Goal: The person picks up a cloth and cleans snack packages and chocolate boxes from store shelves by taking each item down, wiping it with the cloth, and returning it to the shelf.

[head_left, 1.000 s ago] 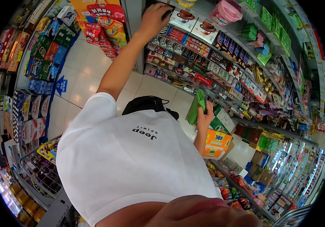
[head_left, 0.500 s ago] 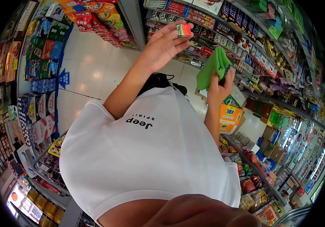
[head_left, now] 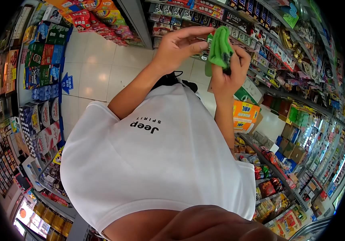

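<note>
My right hand point(head_left: 232, 76) grips a folded green cloth point(head_left: 221, 48), its fingers and thumb closed on the lower right of the cloth. A dark patch shows on the cloth near the fingers. My left hand point(head_left: 178, 46) reaches in from the left with its fingers bent round a small box point(head_left: 210, 38). Only a narrow green and white edge of that box shows; the cloth hides the rest. The box and the cloth meet or overlap in view. Both hands are raised in front of the shelves, beyond my white T-shirt point(head_left: 140, 160).
Shelves of packaged sweets point(head_left: 256, 40) rise ahead and to the right. Bagged snacks point(head_left: 96, 18) hang on a rack at upper left. A shelf of boxed goods point(head_left: 46, 80) stands left. An orange carton point(head_left: 244, 114) sits below my right forearm, on the pale tiled floor point(head_left: 96, 72).
My left hand has moved right and slightly down, bringing the small red and green box up to the cloth. My right hand has shifted the cloth left and up, towards it.
</note>
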